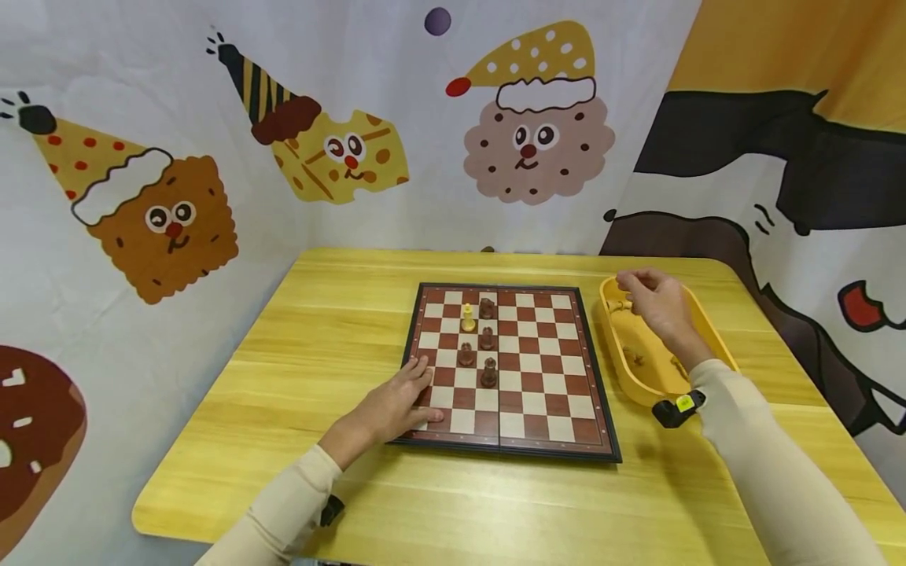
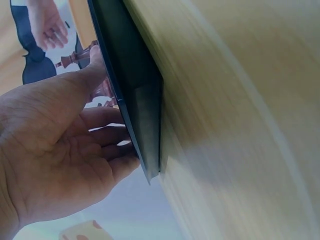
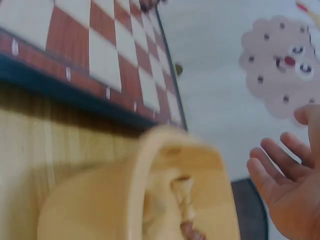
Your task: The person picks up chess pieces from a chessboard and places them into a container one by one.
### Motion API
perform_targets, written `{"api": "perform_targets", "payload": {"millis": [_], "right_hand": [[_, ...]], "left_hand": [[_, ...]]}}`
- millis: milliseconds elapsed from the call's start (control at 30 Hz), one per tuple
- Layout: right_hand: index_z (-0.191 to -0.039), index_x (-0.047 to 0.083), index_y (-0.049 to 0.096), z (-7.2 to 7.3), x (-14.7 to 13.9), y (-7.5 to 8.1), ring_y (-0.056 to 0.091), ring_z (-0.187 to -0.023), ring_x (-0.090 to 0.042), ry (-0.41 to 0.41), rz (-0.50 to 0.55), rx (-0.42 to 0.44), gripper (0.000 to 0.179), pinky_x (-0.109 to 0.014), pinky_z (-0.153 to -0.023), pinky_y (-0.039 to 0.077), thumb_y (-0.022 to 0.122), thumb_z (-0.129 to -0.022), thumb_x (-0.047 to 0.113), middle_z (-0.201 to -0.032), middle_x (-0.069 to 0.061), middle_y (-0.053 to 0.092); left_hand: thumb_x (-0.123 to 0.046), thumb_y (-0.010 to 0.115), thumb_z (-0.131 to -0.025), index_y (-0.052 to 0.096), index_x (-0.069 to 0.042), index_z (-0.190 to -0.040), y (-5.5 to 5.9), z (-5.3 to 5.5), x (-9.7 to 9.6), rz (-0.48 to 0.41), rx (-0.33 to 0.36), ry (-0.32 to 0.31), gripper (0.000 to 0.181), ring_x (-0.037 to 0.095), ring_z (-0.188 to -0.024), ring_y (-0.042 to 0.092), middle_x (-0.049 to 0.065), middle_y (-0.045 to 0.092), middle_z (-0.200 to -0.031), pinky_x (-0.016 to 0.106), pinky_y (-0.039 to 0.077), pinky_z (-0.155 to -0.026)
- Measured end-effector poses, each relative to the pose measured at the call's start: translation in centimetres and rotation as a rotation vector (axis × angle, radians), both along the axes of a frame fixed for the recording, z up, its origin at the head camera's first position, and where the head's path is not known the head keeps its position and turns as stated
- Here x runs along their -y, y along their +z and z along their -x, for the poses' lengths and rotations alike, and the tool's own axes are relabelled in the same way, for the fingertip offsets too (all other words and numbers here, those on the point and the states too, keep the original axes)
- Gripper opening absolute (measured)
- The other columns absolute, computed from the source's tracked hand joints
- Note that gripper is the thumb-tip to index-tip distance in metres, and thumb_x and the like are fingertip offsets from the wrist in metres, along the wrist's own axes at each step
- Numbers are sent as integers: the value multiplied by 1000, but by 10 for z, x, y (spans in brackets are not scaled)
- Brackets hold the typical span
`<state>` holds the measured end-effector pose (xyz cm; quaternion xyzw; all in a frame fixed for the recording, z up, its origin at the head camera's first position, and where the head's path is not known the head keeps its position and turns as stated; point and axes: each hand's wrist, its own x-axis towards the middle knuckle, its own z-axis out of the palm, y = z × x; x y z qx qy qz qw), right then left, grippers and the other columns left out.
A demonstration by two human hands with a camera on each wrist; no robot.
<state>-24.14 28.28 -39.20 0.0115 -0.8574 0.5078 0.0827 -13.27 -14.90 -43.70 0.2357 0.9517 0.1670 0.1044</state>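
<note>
My left hand rests on the left edge of a brown-and-white chessboard, fingers spread and nearly straight. The left wrist view shows its thumb and fingertips on the board's top near the dark rim. Toward the board's left half stand a gold chess piece and several dark brown chess pieces, one a tall piece nearest me. My right hand hovers over a yellow plastic bin, fingers relaxed and holding nothing. A gold chess piece lies inside the bin.
The bin stands just right of the board on a yellow wood-grain table. More small pieces lie on its floor. Behind the table hangs a white cloth with cartoon biscuits and cheese.
</note>
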Motion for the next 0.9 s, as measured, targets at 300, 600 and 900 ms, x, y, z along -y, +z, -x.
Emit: {"api": "perform_targets", "payload": {"millis": [300,600,900], "right_hand": [[-130,-4,61,-22,40,6,62,-103,-12,262,40,34,46,-20,-89,52,58,-106,34,-128,-23,61],[-124,-3,66,-32,70,-9,64,-106,-19,405,60,53,33,-26,-86,55,65,-103,22,-126,-21,64],[-128,-1,68,-44,118,-30,64,-111,-30,618,-30,90,36,-39,-89,56,74,-96,14,-123,-14,68]], "left_hand": [[-45,68,-96,41,5,-152,-2,-1,2,-25,7,5,80,37,-151,18,23,24,-162,50,29,-116],[-45,68,-96,40,4,-153,-1,0,0,-27,12,11,81,37,-151,18,21,23,-163,51,29,-116],[-46,67,-96,39,3,-154,0,0,2,-18,20,11,81,36,-151,17,21,22,-163,49,28,-117]]}}
